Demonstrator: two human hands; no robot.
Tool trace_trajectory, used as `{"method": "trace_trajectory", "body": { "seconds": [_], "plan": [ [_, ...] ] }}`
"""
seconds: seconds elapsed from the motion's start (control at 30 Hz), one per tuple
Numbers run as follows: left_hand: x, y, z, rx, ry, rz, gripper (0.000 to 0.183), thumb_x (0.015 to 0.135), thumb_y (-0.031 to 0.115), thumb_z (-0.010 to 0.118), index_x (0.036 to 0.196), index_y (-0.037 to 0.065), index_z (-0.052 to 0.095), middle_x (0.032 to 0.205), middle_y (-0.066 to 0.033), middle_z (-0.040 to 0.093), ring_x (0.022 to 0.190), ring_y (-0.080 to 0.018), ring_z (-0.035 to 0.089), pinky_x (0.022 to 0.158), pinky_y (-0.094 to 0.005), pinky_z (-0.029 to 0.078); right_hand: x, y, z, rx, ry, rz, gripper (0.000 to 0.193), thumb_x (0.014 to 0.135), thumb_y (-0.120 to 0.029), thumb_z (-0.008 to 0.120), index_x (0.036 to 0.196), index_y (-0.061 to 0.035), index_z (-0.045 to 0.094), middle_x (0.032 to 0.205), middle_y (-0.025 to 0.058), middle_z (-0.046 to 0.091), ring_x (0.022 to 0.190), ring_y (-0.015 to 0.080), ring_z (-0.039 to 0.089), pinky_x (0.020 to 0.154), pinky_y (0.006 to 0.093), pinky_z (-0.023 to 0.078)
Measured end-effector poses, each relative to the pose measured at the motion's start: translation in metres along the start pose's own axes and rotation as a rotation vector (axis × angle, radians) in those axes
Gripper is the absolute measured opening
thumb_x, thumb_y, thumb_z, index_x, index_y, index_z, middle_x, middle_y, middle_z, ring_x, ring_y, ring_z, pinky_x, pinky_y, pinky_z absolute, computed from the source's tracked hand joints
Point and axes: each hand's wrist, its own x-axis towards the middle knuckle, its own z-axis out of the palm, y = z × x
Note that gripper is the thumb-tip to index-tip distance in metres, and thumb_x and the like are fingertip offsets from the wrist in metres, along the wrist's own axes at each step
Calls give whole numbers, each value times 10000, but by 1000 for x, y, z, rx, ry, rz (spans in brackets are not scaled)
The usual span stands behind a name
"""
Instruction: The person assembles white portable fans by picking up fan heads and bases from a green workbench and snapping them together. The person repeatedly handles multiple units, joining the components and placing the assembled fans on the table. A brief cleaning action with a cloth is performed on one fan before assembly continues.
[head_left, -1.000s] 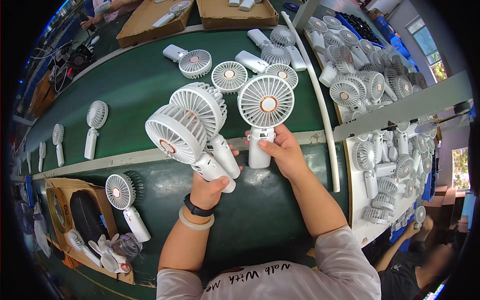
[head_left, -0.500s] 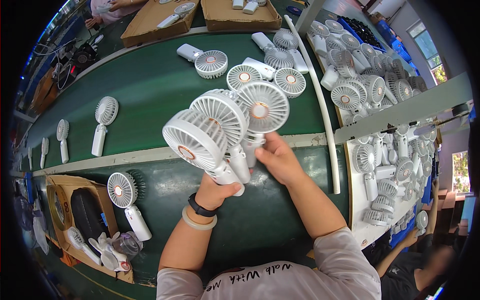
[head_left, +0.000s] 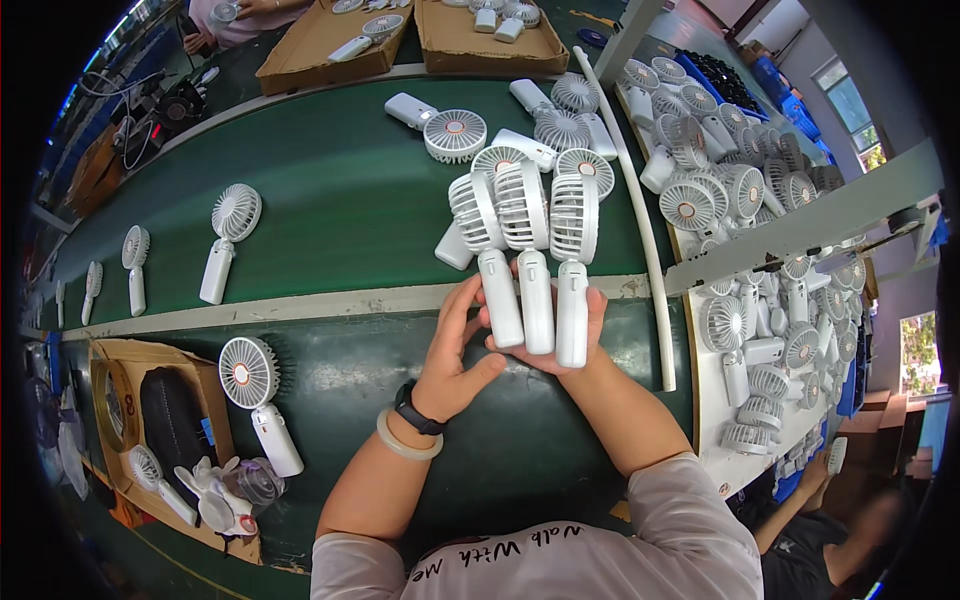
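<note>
A long dark green conveyor belt (head_left: 330,190) runs across in front of me, with a pale strip (head_left: 300,308) along its near edge and a white rail (head_left: 640,210) closing off its right side. Beyond that rail a tray (head_left: 720,420) is heaped with white handheld fans. At the far edge sit two cardboard boxes (head_left: 480,35), and to my lower left an open carton (head_left: 130,400) holds dark padding and fan parts.

I have three white handheld fans (head_left: 535,270) bunched side by side, their handles pointing toward me and their round grilles turned edge-on over the belt. My right hand (head_left: 560,345) lies under the handles, fingers curled up around the outer one, so the bundle rests in that palm. My left hand (head_left: 455,350), with a dark watch and a pale bangle on the wrist, is half open: the fingers stretch up along the leftmost handle and touch it, and the thumb points toward the handle ends.

Just behind the held fans more fans (head_left: 540,140) lie flat in a loose cluster on the belt. A single fan (head_left: 225,240) lies well to the left, others further off along the belt, and one fan (head_left: 258,400) lies near my left forearm
</note>
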Motion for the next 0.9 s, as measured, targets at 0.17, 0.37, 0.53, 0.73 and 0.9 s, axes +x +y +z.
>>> {"method": "trace_trajectory", "body": {
  "seconds": [0.17,0.37,0.53,0.73,0.9],
  "plan": [
    [1,-6,1,13,61,18,803,743,231,735,1374,47,273,1353,-111,284,1239,-242,351,981,-415,379,1,-1,-3,-38,-38,30,905,661,-618,649,1344,-111,342,1311,240,386,1150,385,472,908,516,435],
    [-1,-7,0,43,73,71,810,713,198,764,1348,43,287,1332,-112,288,1215,-249,374,961,-408,406,2,-2,-2,-58,-64,65,918,659,-607,653,1354,-108,322,1309,259,376,1157,415,460,894,526,444],
    [-2,-8,-3,55,63,118,813,702,181,773,1338,40,286,1328,-109,286,1201,-243,390,945,-401,422,3,1,-4,-62,-91,63,920,670,-624,626,1354,-94,315,1303,273,377,1148,426,467,885,519,453],
    [0,-11,0,54,63,28,718,730,83,725,1323,45,321,1279,-96,367,1148,-215,435,900,-375,450,-4,-2,15,-55,161,-38,816,684,-467,645,1262,52,394,1170,236,527,1005,375,578,838,430,500],
    [-5,-9,2,468,-138,-15,458,693,-12,684,1120,11,519,1049,-114,566,948,-224,579,816,-323,477,-58,1,71,-428,553,-158,512,748,-177,667,1180,-29,437,1027,84,567,863,174,596,759,336,503]
  ]
}}
